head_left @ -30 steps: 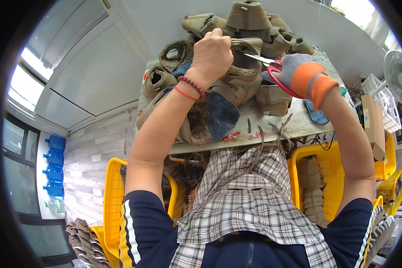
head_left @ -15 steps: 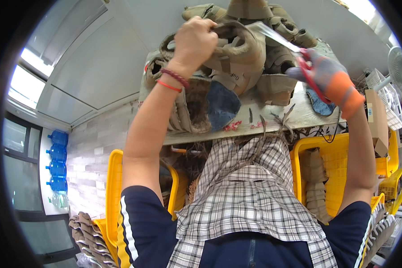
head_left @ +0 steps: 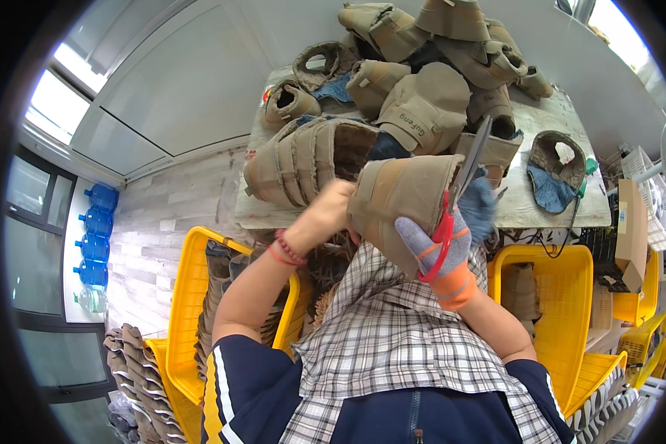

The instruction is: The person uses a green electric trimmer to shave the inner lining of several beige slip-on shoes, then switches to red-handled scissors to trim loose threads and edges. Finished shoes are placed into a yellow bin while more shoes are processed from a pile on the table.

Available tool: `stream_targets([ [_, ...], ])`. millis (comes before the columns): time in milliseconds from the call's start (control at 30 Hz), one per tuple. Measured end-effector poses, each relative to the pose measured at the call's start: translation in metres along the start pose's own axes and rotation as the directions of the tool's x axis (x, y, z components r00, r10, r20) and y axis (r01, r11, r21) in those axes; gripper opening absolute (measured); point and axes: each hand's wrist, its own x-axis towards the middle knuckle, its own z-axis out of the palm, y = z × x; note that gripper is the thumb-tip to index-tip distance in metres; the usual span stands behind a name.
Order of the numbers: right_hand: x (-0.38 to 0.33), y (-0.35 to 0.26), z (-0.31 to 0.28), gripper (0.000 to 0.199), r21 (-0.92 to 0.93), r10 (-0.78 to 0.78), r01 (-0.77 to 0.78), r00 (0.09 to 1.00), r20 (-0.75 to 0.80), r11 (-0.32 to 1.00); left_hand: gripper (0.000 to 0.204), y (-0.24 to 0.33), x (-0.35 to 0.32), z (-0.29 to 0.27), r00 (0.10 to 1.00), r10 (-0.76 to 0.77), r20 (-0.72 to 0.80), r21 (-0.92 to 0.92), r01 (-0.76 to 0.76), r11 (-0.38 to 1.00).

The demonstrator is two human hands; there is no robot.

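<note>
In front of my apron a khaki, cone-shaped fabric sleeve (head_left: 403, 196) hangs between my hands, with stitched bands across it. My bare left hand (head_left: 333, 206), slightly blurred, grips its left edge; some fingers are hidden behind the cloth. My right hand (head_left: 442, 251) wears a grey and orange glove and holds red-handled scissors (head_left: 475, 159), blades pointing up beside the sleeve's right edge. The gloved thumb lies against the sleeve. Blue denim (head_left: 477, 207) shows behind the scissors. Beyond, a larger banded khaki sleeve (head_left: 303, 163) with fuzzy lining rests on the worktable (head_left: 522, 111).
More khaki sleeves (head_left: 425, 111) are heaped at the table's back. One with a denim flap (head_left: 556, 170) lies at the right, by a green-handled tool (head_left: 583, 189). Yellow baskets (head_left: 189, 311) with stacked pieces flank me; a cardboard box (head_left: 630, 233) stands right.
Both hands have come down toward me from the heap. A sleeve is now held between them, and the scissors have swung from the right into its edge. The view has shifted slightly.
</note>
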Motion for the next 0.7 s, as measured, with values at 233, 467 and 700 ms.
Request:
stream_targets([
  [233, 0.05, 0.088, 0.051, 0.043, -0.057, 0.005, -0.011, 0.995, -0.098, 0.998, 0.036, -0.017, 0.024, -0.121, 0.624, 0.709, -0.329, 0.931, 0.087, 0.356],
  [467, 0.099, 0.131, 0.088, 0.047, 0.313, 0.07, -0.113, 0.987, 0.146, 0.943, 0.036, -0.031, 0.03, -0.109, 0.551, 0.71, -0.438, 0.861, 0.03, 0.508],
  [700, 0.084, 0.157, 0.09, 0.035, 0.153, 0.121, -0.15, 0.975, 0.185, 0.977, 0.036, -0.026, 0.027, -0.086, 0.53, 0.763, -0.369, 0.921, 0.098, 0.377],
])
